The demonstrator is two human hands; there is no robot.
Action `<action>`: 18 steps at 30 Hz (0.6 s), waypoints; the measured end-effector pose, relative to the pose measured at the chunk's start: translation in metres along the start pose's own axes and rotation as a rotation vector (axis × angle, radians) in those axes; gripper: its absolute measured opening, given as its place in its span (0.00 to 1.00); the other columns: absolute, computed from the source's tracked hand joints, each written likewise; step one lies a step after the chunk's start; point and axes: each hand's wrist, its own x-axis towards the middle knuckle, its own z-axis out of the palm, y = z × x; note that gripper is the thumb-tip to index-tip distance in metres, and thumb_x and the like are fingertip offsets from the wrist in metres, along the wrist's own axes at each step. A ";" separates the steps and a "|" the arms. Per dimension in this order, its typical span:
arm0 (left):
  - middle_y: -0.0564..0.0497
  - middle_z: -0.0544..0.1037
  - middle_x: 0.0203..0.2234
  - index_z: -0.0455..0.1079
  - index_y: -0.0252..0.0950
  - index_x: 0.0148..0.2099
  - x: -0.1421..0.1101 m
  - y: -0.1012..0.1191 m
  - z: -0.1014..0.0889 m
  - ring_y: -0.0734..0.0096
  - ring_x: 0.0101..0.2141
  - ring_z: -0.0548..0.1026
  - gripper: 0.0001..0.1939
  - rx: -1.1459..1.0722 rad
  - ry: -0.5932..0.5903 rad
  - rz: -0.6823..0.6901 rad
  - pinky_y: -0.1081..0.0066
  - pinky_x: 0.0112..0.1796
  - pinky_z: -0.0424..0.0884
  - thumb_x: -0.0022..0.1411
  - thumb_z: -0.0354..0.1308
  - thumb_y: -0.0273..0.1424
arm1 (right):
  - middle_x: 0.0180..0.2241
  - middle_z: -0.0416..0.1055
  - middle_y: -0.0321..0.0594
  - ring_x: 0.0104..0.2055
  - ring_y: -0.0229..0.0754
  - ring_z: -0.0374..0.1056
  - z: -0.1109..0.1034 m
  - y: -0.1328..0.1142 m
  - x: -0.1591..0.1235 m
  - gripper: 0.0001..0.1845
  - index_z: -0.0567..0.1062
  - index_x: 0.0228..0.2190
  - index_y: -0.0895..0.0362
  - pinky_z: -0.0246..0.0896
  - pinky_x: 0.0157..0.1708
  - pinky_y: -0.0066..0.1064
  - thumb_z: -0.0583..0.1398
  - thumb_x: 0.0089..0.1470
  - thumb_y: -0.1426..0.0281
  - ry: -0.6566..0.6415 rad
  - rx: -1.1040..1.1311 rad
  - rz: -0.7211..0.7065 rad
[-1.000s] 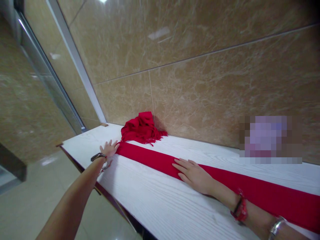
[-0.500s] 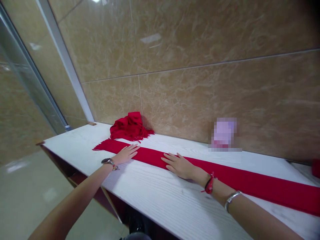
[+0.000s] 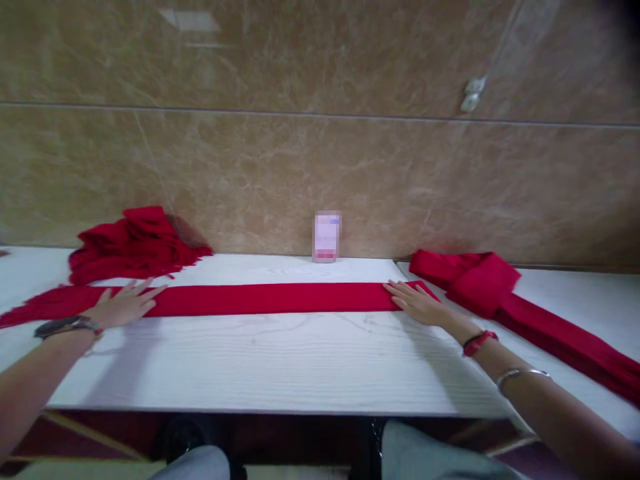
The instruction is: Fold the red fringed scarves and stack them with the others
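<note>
A long red scarf [image 3: 275, 299], folded into a flat narrow strip, stretches across the white table; its fringe spreads out at the left end. My left hand [image 3: 120, 305] lies on the strip near that fringe, fingers spread. Far to the right, my right hand [image 3: 414, 303] rests on the scarf's other end with its fingers stretched out. Behind my left hand sits a crumpled red scarf [image 3: 127, 245] with fringe, against the wall. Right of my right hand is another red scarf [image 3: 480, 283], folded over itself and trailing toward the right edge.
The white wood-grain table [image 3: 280, 367] runs along a tan marble-tiled wall [image 3: 280, 173]. A blurred pinkish card or phone [image 3: 327, 237] leans upright on the wall at the back. Below the front edge, my knees [image 3: 200, 465] show.
My view has turned right, bringing the second table section and its folded scarf into sight. My right hand has slid rightward along the strip, far from my left hand, which stays near the fringe.
</note>
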 end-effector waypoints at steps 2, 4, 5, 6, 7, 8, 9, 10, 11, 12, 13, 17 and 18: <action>0.47 0.64 0.55 0.67 0.40 0.51 0.017 0.032 -0.006 0.42 0.57 0.52 0.24 0.067 0.017 0.037 0.37 0.50 0.45 0.58 0.42 0.44 | 0.57 0.56 0.50 0.61 0.52 0.48 -0.006 0.010 -0.008 0.23 0.64 0.53 0.56 0.49 0.52 0.56 0.42 0.60 0.71 -0.018 -0.023 0.052; 0.45 0.56 0.59 0.62 0.36 0.56 0.029 0.087 -0.015 0.47 0.59 0.49 0.24 0.041 0.037 0.121 0.45 0.52 0.50 0.60 0.41 0.39 | 0.58 0.56 0.51 0.61 0.53 0.46 -0.019 -0.002 0.006 0.23 0.64 0.53 0.58 0.48 0.52 0.56 0.42 0.60 0.70 -0.020 0.022 0.103; 0.43 0.52 0.61 0.59 0.34 0.58 0.032 0.121 -0.020 0.50 0.59 0.49 0.25 0.010 0.047 0.195 0.51 0.54 0.52 0.61 0.41 0.37 | 0.59 0.53 0.52 0.61 0.53 0.46 -0.027 -0.015 0.019 0.24 0.60 0.55 0.59 0.49 0.53 0.54 0.42 0.60 0.67 0.008 0.071 0.162; 0.42 0.48 0.62 0.56 0.35 0.60 0.032 0.157 -0.025 0.53 0.60 0.49 0.25 -0.016 0.041 0.294 0.54 0.54 0.52 0.63 0.41 0.37 | 0.60 0.50 0.53 0.62 0.53 0.45 -0.035 -0.032 0.034 0.25 0.57 0.57 0.60 0.49 0.53 0.52 0.42 0.61 0.65 0.028 0.125 0.180; 0.43 0.46 0.62 0.55 0.37 0.61 0.031 0.191 -0.029 0.54 0.60 0.48 0.25 -0.037 0.048 0.341 0.53 0.54 0.51 0.64 0.40 0.38 | 0.61 0.48 0.53 0.62 0.53 0.43 -0.042 -0.051 0.049 0.27 0.55 0.58 0.61 0.47 0.55 0.52 0.43 0.60 0.63 0.041 0.173 0.151; 0.44 0.45 0.63 0.54 0.41 0.61 0.027 0.222 -0.032 0.55 0.60 0.47 0.25 -0.058 0.028 0.394 0.52 0.55 0.49 0.64 0.40 0.39 | 0.61 0.46 0.52 0.62 0.52 0.42 -0.048 -0.072 0.064 0.27 0.54 0.58 0.59 0.46 0.55 0.52 0.42 0.61 0.61 0.049 0.216 0.099; 0.46 0.45 0.63 0.52 0.43 0.62 0.023 0.249 -0.034 0.56 0.61 0.45 0.25 -0.086 -0.006 0.437 0.52 0.55 0.48 0.65 0.39 0.41 | 0.61 0.46 0.50 0.63 0.51 0.41 -0.052 -0.092 0.076 0.28 0.53 0.59 0.57 0.44 0.56 0.52 0.42 0.60 0.60 0.052 0.247 0.043; 0.47 0.44 0.63 0.50 0.43 0.63 0.018 0.270 -0.035 0.57 0.61 0.43 0.25 -0.113 -0.060 0.473 0.54 0.55 0.48 0.65 0.39 0.42 | 0.62 0.45 0.49 0.63 0.52 0.40 -0.054 -0.110 0.086 0.28 0.52 0.59 0.57 0.43 0.56 0.53 0.43 0.60 0.59 0.049 0.270 -0.013; 0.46 0.42 0.63 0.48 0.42 0.63 0.013 0.285 -0.035 0.58 0.61 0.43 0.27 -0.136 -0.126 0.488 0.55 0.55 0.49 0.65 0.38 0.43 | 0.62 0.44 0.49 0.63 0.52 0.39 -0.055 -0.126 0.093 0.29 0.52 0.59 0.56 0.43 0.56 0.53 0.42 0.60 0.58 0.034 0.294 -0.061; 0.45 0.42 0.63 0.46 0.42 0.64 0.008 0.294 -0.034 0.58 0.61 0.43 0.28 -0.144 -0.201 0.493 0.55 0.56 0.48 0.65 0.38 0.44 | 0.62 0.45 0.48 0.63 0.51 0.40 -0.055 -0.138 0.096 0.30 0.51 0.59 0.56 0.43 0.56 0.53 0.42 0.60 0.57 0.006 0.313 -0.096; 0.45 0.43 0.63 0.44 0.43 0.64 0.004 0.299 -0.033 0.58 0.61 0.43 0.28 -0.141 -0.242 0.497 0.54 0.56 0.47 0.65 0.38 0.45 | 0.62 0.46 0.48 0.63 0.51 0.40 -0.054 -0.146 0.098 0.30 0.51 0.59 0.56 0.42 0.56 0.53 0.41 0.60 0.56 -0.021 0.323 -0.125; 0.45 0.43 0.63 0.42 0.44 0.65 -0.002 0.293 -0.030 0.56 0.61 0.42 0.30 -0.126 -0.278 0.533 0.51 0.55 0.45 0.64 0.40 0.46 | 0.61 0.48 0.47 0.62 0.50 0.42 -0.051 -0.152 0.095 0.29 0.52 0.59 0.57 0.43 0.56 0.53 0.42 0.60 0.57 -0.071 0.307 -0.175; 0.45 0.44 0.63 0.43 0.44 0.64 -0.002 0.290 -0.030 0.56 0.61 0.43 0.29 -0.126 -0.262 0.550 0.52 0.55 0.46 0.64 0.41 0.45 | 0.61 0.49 0.47 0.62 0.50 0.43 -0.051 -0.150 0.094 0.29 0.52 0.59 0.57 0.44 0.56 0.52 0.42 0.61 0.58 -0.061 0.296 -0.181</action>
